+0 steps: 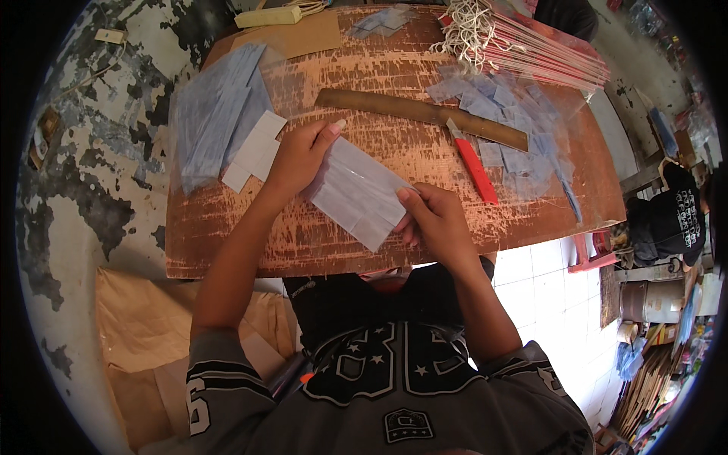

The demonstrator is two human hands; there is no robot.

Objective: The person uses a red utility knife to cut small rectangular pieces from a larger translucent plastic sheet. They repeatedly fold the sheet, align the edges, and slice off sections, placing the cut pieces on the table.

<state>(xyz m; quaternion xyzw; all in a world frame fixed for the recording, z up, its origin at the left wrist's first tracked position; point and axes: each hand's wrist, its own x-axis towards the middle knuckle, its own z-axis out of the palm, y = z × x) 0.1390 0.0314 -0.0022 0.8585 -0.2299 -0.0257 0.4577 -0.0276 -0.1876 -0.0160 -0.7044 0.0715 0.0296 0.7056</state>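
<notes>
My left hand [302, 158] and my right hand [440, 220] hold a whitish, see-through rectangular plastic sheet [353, 186] between them, above the near part of the worn wooden table [288, 243]. The left fingers grip its far left end, thumb on top. At the near right end, my right thumb presses on the sheet with the fingers curled beneath. Whether it is one layer or several I cannot tell. Beside my left wrist lie white card pieces [255, 152]. A red cutter knife [475, 167] with its blade out rests to the right, its tip by a long brown ruler [417, 111].
Long bluish plastic strips [220, 114] lie at the table's left. Small plastic pieces [504, 106] are scattered at the right. Behind them is a bundle of red rods with white strings [523, 49]. A power strip [268, 17] sits on cardboard at the far left. Another person [671, 216] is at far right.
</notes>
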